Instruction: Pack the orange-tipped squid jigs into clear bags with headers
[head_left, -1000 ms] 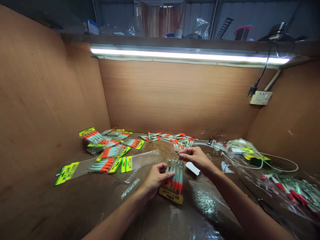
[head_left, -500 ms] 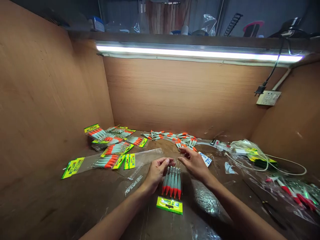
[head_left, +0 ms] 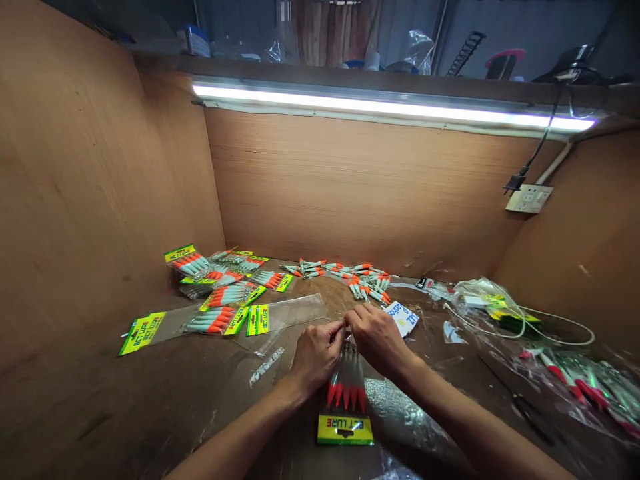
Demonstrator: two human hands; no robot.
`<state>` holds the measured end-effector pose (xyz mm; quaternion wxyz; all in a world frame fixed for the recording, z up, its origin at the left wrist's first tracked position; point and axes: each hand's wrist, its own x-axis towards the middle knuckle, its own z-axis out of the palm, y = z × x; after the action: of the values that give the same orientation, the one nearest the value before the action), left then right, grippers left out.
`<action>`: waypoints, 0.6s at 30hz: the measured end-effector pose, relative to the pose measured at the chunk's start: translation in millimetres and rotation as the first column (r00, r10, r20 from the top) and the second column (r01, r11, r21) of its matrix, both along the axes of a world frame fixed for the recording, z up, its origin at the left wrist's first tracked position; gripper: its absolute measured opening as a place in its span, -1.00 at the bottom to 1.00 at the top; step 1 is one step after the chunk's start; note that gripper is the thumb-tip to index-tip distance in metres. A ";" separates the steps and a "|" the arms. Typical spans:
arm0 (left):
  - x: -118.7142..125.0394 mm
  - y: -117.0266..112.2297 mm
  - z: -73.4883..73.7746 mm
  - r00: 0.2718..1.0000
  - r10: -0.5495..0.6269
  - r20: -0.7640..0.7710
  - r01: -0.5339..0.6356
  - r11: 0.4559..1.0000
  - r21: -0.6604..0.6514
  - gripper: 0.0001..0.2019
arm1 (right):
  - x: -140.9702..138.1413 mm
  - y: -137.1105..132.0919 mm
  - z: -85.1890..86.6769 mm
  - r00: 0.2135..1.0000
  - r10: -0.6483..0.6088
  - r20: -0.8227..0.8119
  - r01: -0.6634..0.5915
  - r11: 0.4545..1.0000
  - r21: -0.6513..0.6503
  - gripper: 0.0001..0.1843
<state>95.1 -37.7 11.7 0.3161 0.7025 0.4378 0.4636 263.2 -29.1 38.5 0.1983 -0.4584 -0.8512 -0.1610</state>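
In front of me lies a clear plastic bag of lures (head_left: 346, 390), its yellow-green header card (head_left: 345, 428) towards me. Several pale lures with orange tips sit side by side in it. My left hand (head_left: 320, 347) pinches the far end of the bag. Right beside it, my right hand (head_left: 373, 333) is closed on the same end, and the fingertips of both hands meet. Exactly how the plastic lies between the fingers is hidden. Loose lures (head_left: 370, 287) form a pile beyond my hands. A white card with blue writing (head_left: 404, 320) rests by my right hand.
Filled lure packs (head_left: 233, 293) are heaped at the left, near flat bags with header cards (head_left: 145, 332). To the right are a white cable (head_left: 565, 340), dark pliers-like handles (head_left: 530, 410) and bagged red-and-white lures (head_left: 575, 383). A plug (head_left: 515, 181) hangs by the wall socket (head_left: 529, 198).
My right hand has moved left and closed on the bag's far end, meeting my left hand. The bag has shifted slightly towards me.
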 end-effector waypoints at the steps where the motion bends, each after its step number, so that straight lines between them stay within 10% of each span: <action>1: 0.6 0.4 -1.4 1.000 -0.014 0.005 0.014 1.000 -0.007 -0.76 | 0.6 1.3 -1.9 0.999 -0.009 -0.037 0.009 1.000 -0.009 -0.84; 5: 5.6 2.4 -5.6 0.994 -0.079 0.072 0.082 0.995 -0.050 -0.70 | 13.2 16.7 -9.2 0.884 -0.106 -0.455 0.047 0.989 -0.139 -0.77; 9: 9.3 7.1 -7.7 0.910 -0.113 0.399 0.194 0.966 -0.169 -0.59 | 67.0 36.4 -1.1 0.421 -0.233 -0.877 -0.085 0.952 -0.294 -0.63; 12: 8.3 11.1 -6.6 0.808 -0.053 0.586 0.248 0.934 -0.257 -0.49 | 136.2 38.7 16.0 0.270 -0.205 -0.941 -0.146 0.957 -0.251 -0.60; 18: 5.8 13.3 -1.9 0.775 0.002 0.632 0.283 0.893 -0.351 -0.48 | 238.1 17.5 45.0 0.421 -0.315 -0.850 0.293 0.935 -0.201 -0.67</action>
<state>100.9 -24.4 9.8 0.6216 0.4569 0.3457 0.5342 501.3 -11.6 83.5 0.5643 -0.6239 -0.5361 0.0699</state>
